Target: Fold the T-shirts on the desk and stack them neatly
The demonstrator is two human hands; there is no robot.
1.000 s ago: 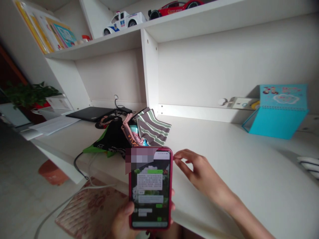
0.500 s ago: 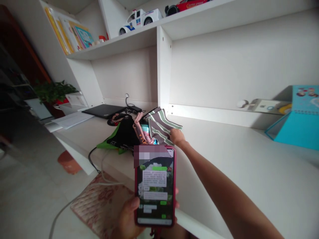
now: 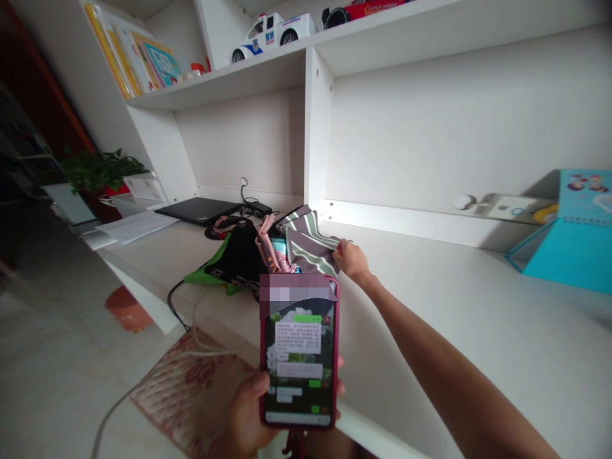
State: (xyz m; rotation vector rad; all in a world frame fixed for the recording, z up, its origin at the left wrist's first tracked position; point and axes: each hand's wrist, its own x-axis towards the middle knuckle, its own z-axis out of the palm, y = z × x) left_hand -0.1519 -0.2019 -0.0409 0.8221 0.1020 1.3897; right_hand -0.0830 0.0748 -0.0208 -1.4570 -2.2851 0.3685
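My left hand [image 3: 248, 414] holds a red-cased phone [image 3: 299, 354] upright near the bottom of the view, its screen lit with a chat. My right hand [image 3: 351, 260] reaches out over the white desk [image 3: 430, 299] and pinches the edge of a grey, green and white striped cloth [image 3: 306, 241]. That cloth lies on a small heap with a black and green garment [image 3: 229, 261] and a pink patterned one [image 3: 268, 252].
A closed black laptop [image 3: 198, 210] with a cable lies at the back left beside papers [image 3: 136, 226]. A turquoise box [image 3: 564, 242] stands at the right. Toy cars [image 3: 272, 32] and books [image 3: 138, 57] sit on the shelf above. A potted plant [image 3: 95, 172] stands far left, a patterned mat [image 3: 191, 395] on the floor.
My right hand went from hovering by the phone out to the striped cloth and closed on its edge, drawing it slightly towards me. The phone stayed in my left hand.
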